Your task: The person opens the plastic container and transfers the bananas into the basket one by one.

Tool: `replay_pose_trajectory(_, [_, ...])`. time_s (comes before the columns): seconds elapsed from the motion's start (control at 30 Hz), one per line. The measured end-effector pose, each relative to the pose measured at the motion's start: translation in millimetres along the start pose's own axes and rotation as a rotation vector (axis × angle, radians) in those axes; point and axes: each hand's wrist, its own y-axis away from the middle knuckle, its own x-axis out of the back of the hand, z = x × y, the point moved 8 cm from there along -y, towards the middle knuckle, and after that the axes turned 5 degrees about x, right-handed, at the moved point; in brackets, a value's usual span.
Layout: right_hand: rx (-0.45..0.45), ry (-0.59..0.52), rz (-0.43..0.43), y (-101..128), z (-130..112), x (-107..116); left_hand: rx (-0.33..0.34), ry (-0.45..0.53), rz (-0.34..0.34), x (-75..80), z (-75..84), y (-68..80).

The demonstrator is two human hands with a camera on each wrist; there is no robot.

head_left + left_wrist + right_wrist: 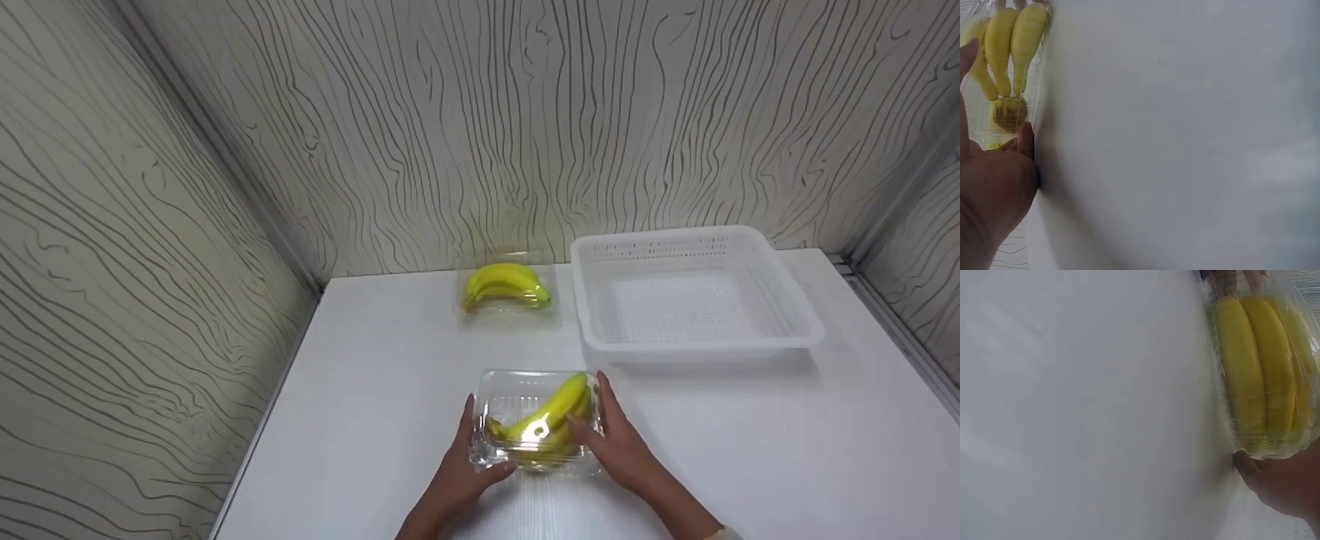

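Observation:
A clear plastic box [517,397] with a bunch of yellow bananas [551,416] inside sits on the white table [750,450], near the front edge. My left hand [466,459] holds its left side, thumb curled round the front corner. My right hand [611,439] holds the right side, thumb lying on the lid. In the left wrist view the left hand [988,191] presses against the box [982,121], bananas [1010,45] showing through it. The right wrist view shows the bananas [1264,365] under film, with the right hand [1289,486] below them.
A second bunch of bananas [504,285] lies in a clear tray at the back of the table by the wall. A white perforated basket [795,319] stands at the back right. Patterned walls close off the left, back and right sides.

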Motion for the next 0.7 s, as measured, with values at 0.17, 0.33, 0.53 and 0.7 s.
replay_pose_trajectory(0.17, [-0.01,0.038,-0.015,-5,0,-2,0.0,-0.018,-0.005,5.9,-2.1,1.0])
replay_pose_trajectory(0.33, [-0.017,0.063,-0.033,-12,-1,-5,0.023,0.004,-0.004,12.8,-7.0,1.1])
replay_pose_trajectory(0.53, [-0.011,0.087,-0.008,-21,-6,-7,0.068,0.067,0.007,17.9,-11.7,-1.0])
replay_pose_trajectory(0.7, [0.11,0.257,0.127,-23,-21,-1,0.1,0.069,0.013,17.5,-11.8,-1.9])
